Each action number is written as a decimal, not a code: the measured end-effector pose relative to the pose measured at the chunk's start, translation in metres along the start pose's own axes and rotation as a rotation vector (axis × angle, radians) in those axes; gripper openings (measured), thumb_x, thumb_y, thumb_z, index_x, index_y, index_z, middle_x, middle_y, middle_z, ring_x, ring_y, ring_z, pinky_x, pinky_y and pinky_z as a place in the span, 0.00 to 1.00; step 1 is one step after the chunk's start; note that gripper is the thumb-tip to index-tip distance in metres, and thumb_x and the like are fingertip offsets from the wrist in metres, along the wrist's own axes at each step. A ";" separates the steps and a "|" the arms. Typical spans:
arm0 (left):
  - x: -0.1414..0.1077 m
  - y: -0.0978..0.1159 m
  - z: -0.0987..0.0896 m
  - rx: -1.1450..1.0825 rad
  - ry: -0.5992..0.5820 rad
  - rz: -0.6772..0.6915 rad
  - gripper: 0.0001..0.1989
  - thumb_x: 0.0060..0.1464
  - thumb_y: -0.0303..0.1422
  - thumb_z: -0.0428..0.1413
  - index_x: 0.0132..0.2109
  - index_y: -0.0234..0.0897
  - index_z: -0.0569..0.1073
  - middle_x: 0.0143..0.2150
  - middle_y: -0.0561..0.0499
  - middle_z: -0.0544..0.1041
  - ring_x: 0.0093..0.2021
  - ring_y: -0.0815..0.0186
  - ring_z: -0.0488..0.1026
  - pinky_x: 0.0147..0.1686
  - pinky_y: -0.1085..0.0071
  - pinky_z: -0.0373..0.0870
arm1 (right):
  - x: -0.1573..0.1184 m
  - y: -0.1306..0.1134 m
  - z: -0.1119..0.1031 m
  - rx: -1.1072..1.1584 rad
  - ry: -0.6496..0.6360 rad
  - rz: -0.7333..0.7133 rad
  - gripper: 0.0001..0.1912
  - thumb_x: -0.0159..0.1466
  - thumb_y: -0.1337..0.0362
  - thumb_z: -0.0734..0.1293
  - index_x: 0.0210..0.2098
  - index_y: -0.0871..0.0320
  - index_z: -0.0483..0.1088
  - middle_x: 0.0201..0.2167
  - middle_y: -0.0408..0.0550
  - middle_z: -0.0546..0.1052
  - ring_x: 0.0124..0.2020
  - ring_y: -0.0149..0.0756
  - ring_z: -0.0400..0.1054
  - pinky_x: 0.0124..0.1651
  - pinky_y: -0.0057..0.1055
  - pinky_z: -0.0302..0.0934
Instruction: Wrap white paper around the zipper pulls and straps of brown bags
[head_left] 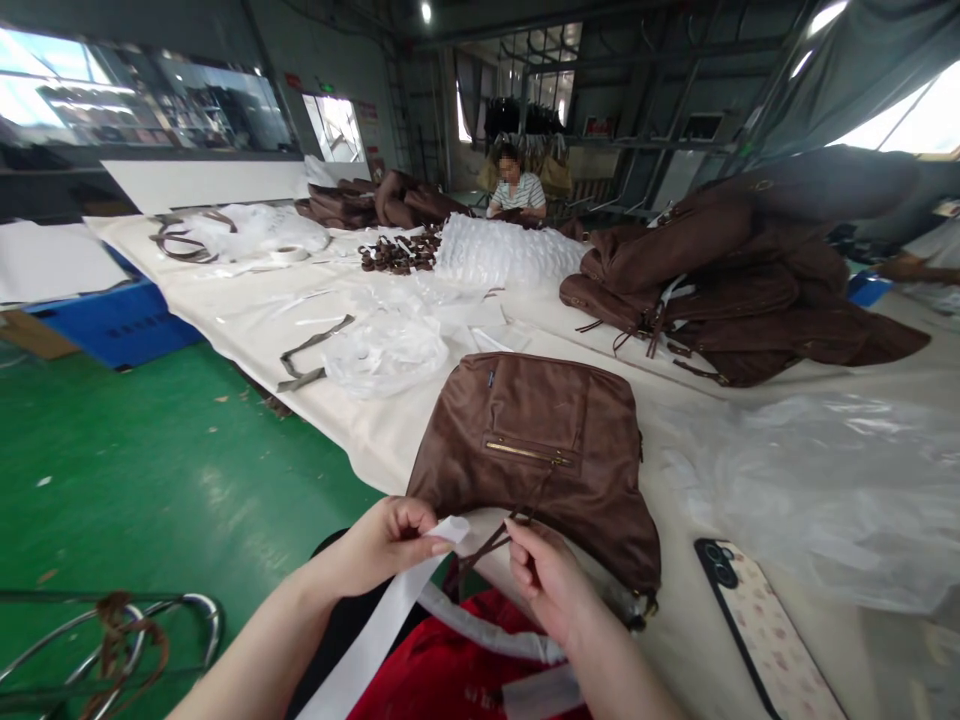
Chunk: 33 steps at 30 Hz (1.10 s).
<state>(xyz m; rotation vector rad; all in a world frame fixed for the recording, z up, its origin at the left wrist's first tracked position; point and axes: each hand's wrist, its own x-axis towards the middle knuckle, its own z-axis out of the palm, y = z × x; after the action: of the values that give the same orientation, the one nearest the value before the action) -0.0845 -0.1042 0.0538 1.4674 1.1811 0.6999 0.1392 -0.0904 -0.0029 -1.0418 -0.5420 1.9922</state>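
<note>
A brown leather handbag [525, 410] lies on the white-covered table in front of me, a gold zipper [525, 450] across its upper face. My left hand [409, 535] pinches the end of a white paper-like strip [382, 630], which trails down toward my lap. Between thumb and fingers, my right hand [536, 565] grips a thin brown leather cord [491, 545] that runs up to the zipper. The bag's strap [487, 630], wrapped in a whitish covering, loops down over red fabric [465, 675] at my lap.
A phone [765, 630] lies at right beside clear plastic bags [840, 490]. Brown bags [735, 270] are heaped behind. Plastic wrapping [390, 345], a grey strap [307, 365] and a pile of brown straps [397, 252] occupy the table [330, 420]. Another person [517, 190] sits at the far end.
</note>
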 end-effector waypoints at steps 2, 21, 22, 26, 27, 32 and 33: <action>-0.002 -0.006 -0.002 0.028 0.027 0.003 0.17 0.54 0.43 0.58 0.27 0.33 0.70 0.21 0.57 0.62 0.23 0.74 0.57 0.22 0.79 0.56 | -0.001 -0.002 -0.002 -0.060 0.000 -0.056 0.20 0.50 0.57 0.75 0.19 0.58 0.60 0.14 0.34 0.59 0.16 0.21 0.47 0.18 0.22 0.36; 0.041 -0.053 -0.008 0.404 0.683 -0.178 0.15 0.48 0.45 0.56 0.27 0.37 0.70 0.29 0.51 0.73 0.31 0.64 0.71 0.33 0.72 0.66 | -0.023 0.028 0.014 -0.448 -0.214 -0.010 0.21 0.56 0.49 0.69 0.39 0.61 0.74 0.26 0.44 0.75 0.18 0.24 0.62 0.22 0.23 0.57; 0.043 -0.050 -0.011 0.407 0.672 -0.193 0.16 0.48 0.46 0.55 0.27 0.37 0.69 0.25 0.54 0.70 0.27 0.66 0.69 0.29 0.73 0.64 | -0.026 0.027 0.016 -0.436 -0.221 -0.016 0.21 0.56 0.49 0.69 0.39 0.61 0.74 0.26 0.44 0.75 0.18 0.24 0.62 0.22 0.23 0.57; 0.055 -0.038 -0.037 0.496 0.646 -0.170 0.17 0.50 0.47 0.54 0.29 0.38 0.69 0.20 0.57 0.65 0.22 0.69 0.62 0.24 0.74 0.56 | -0.034 0.011 0.017 -0.338 -0.182 -0.046 0.23 0.54 0.47 0.71 0.37 0.60 0.74 0.23 0.41 0.72 0.16 0.22 0.59 0.19 0.21 0.53; 0.061 -0.036 -0.047 0.549 0.642 -0.162 0.16 0.50 0.47 0.54 0.29 0.37 0.69 0.20 0.57 0.65 0.22 0.69 0.62 0.24 0.74 0.56 | -0.036 0.006 0.015 -0.308 -0.163 -0.056 0.23 0.54 0.46 0.71 0.37 0.59 0.74 0.22 0.40 0.71 0.15 0.22 0.57 0.17 0.20 0.51; 0.090 -0.040 -0.081 0.710 0.614 -0.148 0.12 0.51 0.41 0.55 0.28 0.37 0.70 0.24 0.54 0.70 0.27 0.67 0.66 0.28 0.74 0.57 | -0.043 -0.025 -0.010 0.000 -0.009 0.005 0.18 0.58 0.50 0.71 0.28 0.60 0.70 0.15 0.33 0.59 0.13 0.17 0.43 0.14 0.16 0.37; 0.095 -0.044 -0.084 0.714 0.604 -0.142 0.11 0.51 0.40 0.56 0.28 0.37 0.70 0.25 0.53 0.71 0.28 0.66 0.67 0.29 0.73 0.58 | -0.044 -0.033 -0.019 0.109 0.020 0.010 0.17 0.57 0.53 0.72 0.26 0.60 0.68 0.15 0.33 0.56 0.13 0.16 0.41 0.14 0.15 0.36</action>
<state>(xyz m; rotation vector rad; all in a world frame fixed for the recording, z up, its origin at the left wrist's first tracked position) -0.1406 0.0117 0.0172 1.7714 2.1387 0.6753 0.1845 -0.1067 0.0290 -0.9984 -0.4138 1.9952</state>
